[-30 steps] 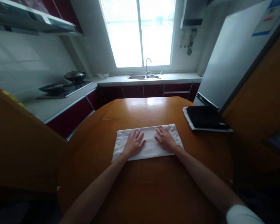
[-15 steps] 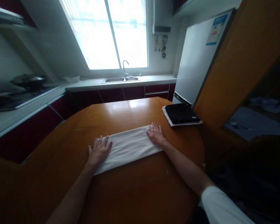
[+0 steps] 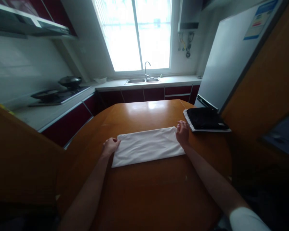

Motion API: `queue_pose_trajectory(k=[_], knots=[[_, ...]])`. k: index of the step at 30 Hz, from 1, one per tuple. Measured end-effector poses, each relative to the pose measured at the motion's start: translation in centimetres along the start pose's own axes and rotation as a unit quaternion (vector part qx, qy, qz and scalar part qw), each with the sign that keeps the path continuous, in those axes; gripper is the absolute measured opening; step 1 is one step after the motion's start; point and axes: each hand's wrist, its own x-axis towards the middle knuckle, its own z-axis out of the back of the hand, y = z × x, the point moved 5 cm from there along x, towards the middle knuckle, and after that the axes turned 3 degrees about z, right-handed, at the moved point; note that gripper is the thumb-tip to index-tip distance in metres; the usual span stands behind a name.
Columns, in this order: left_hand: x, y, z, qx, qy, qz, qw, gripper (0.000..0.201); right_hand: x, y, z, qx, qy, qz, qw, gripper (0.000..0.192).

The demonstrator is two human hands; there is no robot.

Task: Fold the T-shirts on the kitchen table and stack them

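From where I stood, folded white cloth (image 3: 148, 146) lay flat mid-surface (image 3: 144, 192), prob. light, soft, floppy, hard to damage, so far corners seemed best hold pts, w/ L grip (image 3: 112, 143) apparently pinched on one, R grip (image 3: 182, 130) curled at the other, couldn't tell if clamped.

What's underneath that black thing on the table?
White material shows beneath the black thing along its left and near edges, with the wooden table below. The middle is covered, so anything else between them cannot be seen.
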Motion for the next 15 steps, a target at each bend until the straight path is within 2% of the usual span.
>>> queue_pose_trajectory(k=[4, 6, 8, 12, 15], knots=[[-0.9, -1.0, 0.0, -0.035, -0.004, 0.000, 0.999, 0.015, -1.5, 3.9, -0.8, 0.079, 0.028, 0.056, 0.995, 0.031], [-1.2, -1.4, 0.0, -0.048, -0.010, -0.011, 0.999, 0.011, -2.9, 6.4, -1.7, 0.136, 0.070, 0.063, 0.986, 0.028], [-1.4, -1.9, 0.0, -0.065, -0.011, -0.026, 0.997, 0.008, -4.5, 8.8, -2.9, 0.199, 0.138, 0.043, 0.969, 0.027], [-2.3, -3.6, 1.0, -0.122, -0.026, -0.076, 0.989, 0.013, -8.0, 12.3, -6.5, 0.301, 0.301, -0.047, 0.904, 0.023], [-4.3, -6.3, 2.0, -0.254, -0.028, -0.158, 0.954, 0.025, -9.9, 13.9, -8.9, 0.370, 0.371, -0.137, 0.841, 0.027]])
